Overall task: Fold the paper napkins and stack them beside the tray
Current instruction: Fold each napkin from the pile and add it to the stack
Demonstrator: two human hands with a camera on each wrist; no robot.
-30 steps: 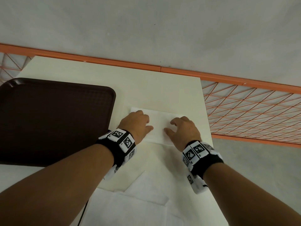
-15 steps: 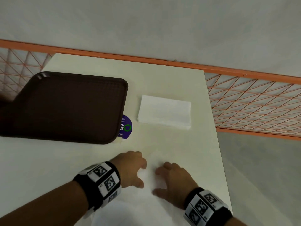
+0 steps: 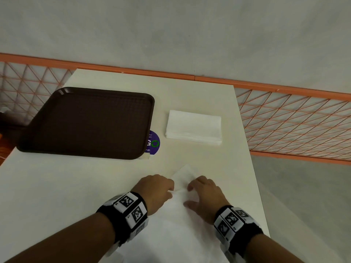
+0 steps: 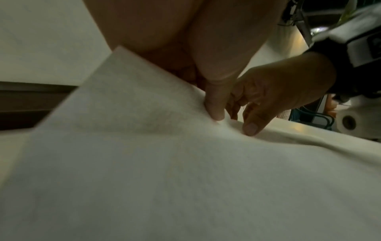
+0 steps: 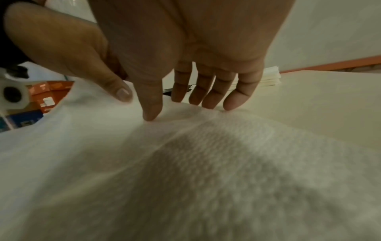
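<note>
A stack of folded white napkins [image 3: 193, 128] lies on the table to the right of the dark brown tray [image 3: 85, 122]. An unfolded white napkin [image 3: 176, 221] is spread at the table's near edge, with one corner lifted between my hands. My left hand [image 3: 171, 188] pinches that raised corner: the thumb [image 4: 214, 112] lies on top and the fingers are hidden behind the sheet. To its right, my right hand [image 3: 190, 194] rests on the napkin [image 5: 206, 163], its straight fingertips [image 5: 230, 104] and thumb touching the paper.
A round purple sticker [image 3: 152, 143] shows at the tray's near right corner. An orange wire fence [image 3: 294, 120] runs behind and to the right of the white table [image 3: 190, 92], whose right edge is close to my right wrist. A paper roll [image 4: 348, 122] stands off the table.
Both hands left the folded stack and drew back to the near edge, onto the unfolded napkin. The left hand now pinches its lifted corner.
</note>
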